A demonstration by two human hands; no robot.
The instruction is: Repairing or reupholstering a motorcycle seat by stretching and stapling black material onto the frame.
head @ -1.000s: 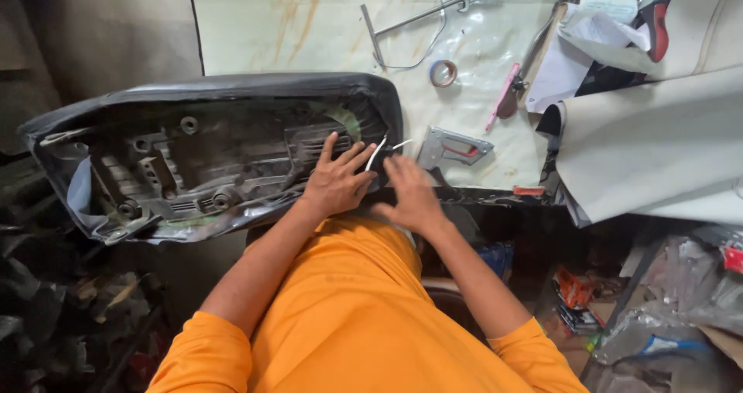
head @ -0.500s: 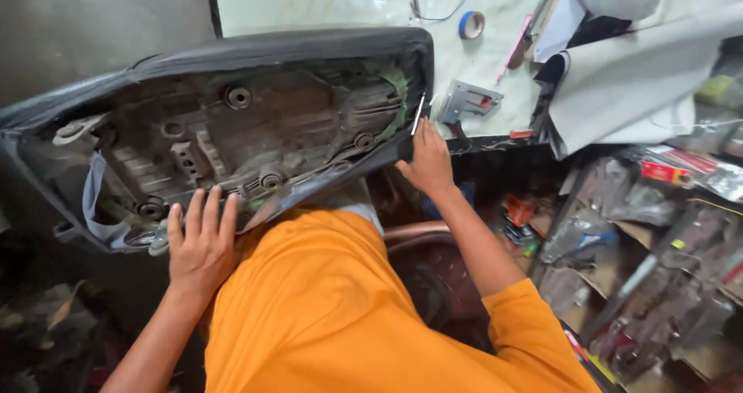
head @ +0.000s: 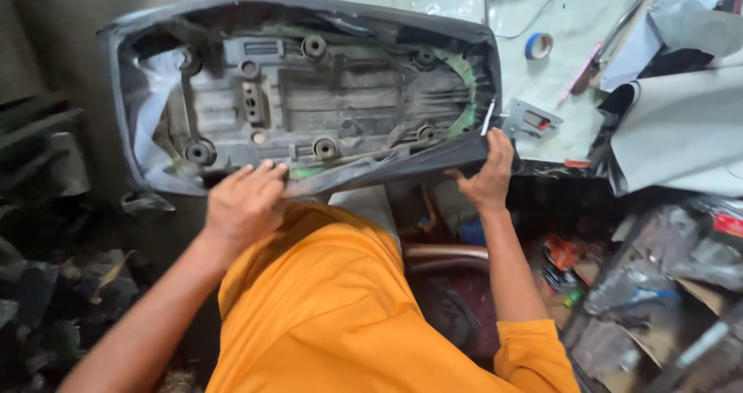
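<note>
Closest in, an orange shirt [head: 340, 308] fills the bottom of the view, and at four o'clock lies a heap of crumpled clear wrappers and small packets [head: 658, 277], one with a red patch at the far right edge, its print too small to make out. Up from there, the left hand [head: 244, 201] presses flat on the near edge of the upturned seat [head: 309, 91], fingers spread narrowly and curled over the rim, gripping nothing but the loose grey cover there. Over at three o'clock from it, the right hand [head: 487, 178] pinches the seat's right corner, thumb under and fingers over the cover, with a thin pale sliver [head: 487, 117] sticking up just above the fingertips; whether the hand holds that sliver I cannot tell. The seat lies underside up, straight at twelve o'clock from both hands, spanning between them. Compared with half a second ago, the left hand has come up from the seat's lower left to the middle of its near edge, and the seat sits more level. Farther off, at one o'clock on the pale tabletop [head: 557, 22], a grey staple gun [head: 530, 119] rests just beside the seat, a blue tape roll [head: 539, 46] beyond it, and a folded pale sheet [head: 681, 126] at two o'clock.
</note>
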